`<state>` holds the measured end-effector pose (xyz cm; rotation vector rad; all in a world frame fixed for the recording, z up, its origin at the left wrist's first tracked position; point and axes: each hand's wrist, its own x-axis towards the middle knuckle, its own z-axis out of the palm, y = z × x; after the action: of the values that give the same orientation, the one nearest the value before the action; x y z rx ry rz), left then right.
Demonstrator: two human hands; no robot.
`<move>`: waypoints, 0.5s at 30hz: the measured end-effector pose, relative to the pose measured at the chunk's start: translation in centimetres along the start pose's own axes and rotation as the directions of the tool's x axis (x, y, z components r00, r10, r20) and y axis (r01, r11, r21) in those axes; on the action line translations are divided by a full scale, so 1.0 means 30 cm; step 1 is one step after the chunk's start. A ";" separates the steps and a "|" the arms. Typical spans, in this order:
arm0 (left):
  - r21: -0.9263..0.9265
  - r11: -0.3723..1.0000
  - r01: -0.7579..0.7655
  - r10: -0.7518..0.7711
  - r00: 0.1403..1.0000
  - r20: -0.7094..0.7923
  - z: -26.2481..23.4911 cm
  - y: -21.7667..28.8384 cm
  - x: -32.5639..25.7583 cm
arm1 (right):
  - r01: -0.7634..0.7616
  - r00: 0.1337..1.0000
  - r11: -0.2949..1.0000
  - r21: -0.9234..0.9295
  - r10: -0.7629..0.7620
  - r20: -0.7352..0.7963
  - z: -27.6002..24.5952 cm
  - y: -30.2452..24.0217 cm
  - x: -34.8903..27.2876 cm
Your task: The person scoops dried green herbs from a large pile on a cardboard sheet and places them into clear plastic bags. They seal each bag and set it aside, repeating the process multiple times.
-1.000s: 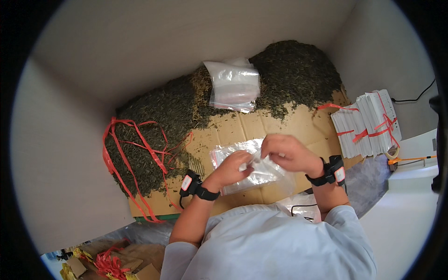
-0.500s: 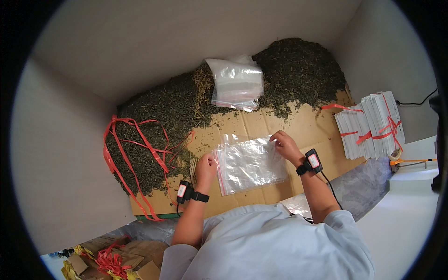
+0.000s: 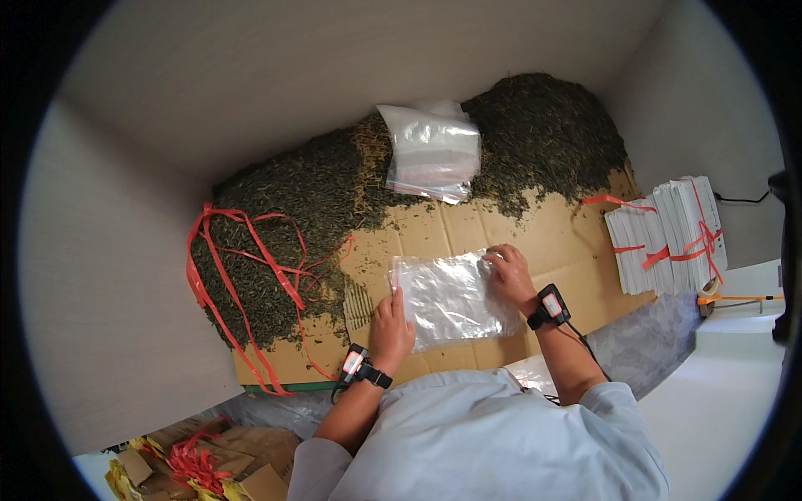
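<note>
A flat, clear plastic zip bag (image 3: pixel 447 301) lies on the cardboard before me, its pink-red seal strip along the left edge; more than one layer seems to be there. My left hand (image 3: pixel 393 330) rests along that edge, fingers stretched out and pointing away from me. Over the bag's far right corner, my right hand (image 3: pixel 511 277) touches the plastic with bent, slightly parted fingers. Farther off, a stack of similar clear bags (image 3: pixel 433 154) lies against the heaps of dark dried leaf-like material (image 3: pixel 543 129).
Loose red plastic straps (image 3: pixel 251 250) trail over the left heap. At the right stands a bundle of white flat packs (image 3: pixel 664 238) tied with red strap. Cardboard (image 3: pixel 568 250) lines the surface, with pale walls around it. Cardboard boxes (image 3: pixel 259 451) and red strapping sit at lower left.
My left hand has moved right and nearer me, onto the bag's left edge. My right hand has shifted slightly nearer and lies more over the bag. The view has tilted a little.
</note>
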<state>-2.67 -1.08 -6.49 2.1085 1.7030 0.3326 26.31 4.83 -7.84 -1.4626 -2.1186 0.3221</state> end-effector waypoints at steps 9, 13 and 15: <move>-0.087 0.995 -0.038 0.031 0.996 -0.080 0.002 0.013 -0.077 | 0.178 0.974 0.957 0.228 -0.204 0.096 0.264 -0.245 0.186; -0.099 0.993 -0.057 0.047 0.995 -0.092 0.009 0.016 -0.102 | 0.242 0.959 0.950 0.197 -0.265 0.098 0.341 -0.319 0.157; -0.142 0.989 -0.047 0.038 0.997 -0.069 0.022 0.015 -0.110 | 0.221 0.965 0.950 0.222 -0.246 0.092 0.340 -0.341 0.130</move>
<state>-2.72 -4.47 -6.64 2.0521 1.6205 0.5276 11.53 5.57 -10.19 -1.0828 -2.2468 0.5365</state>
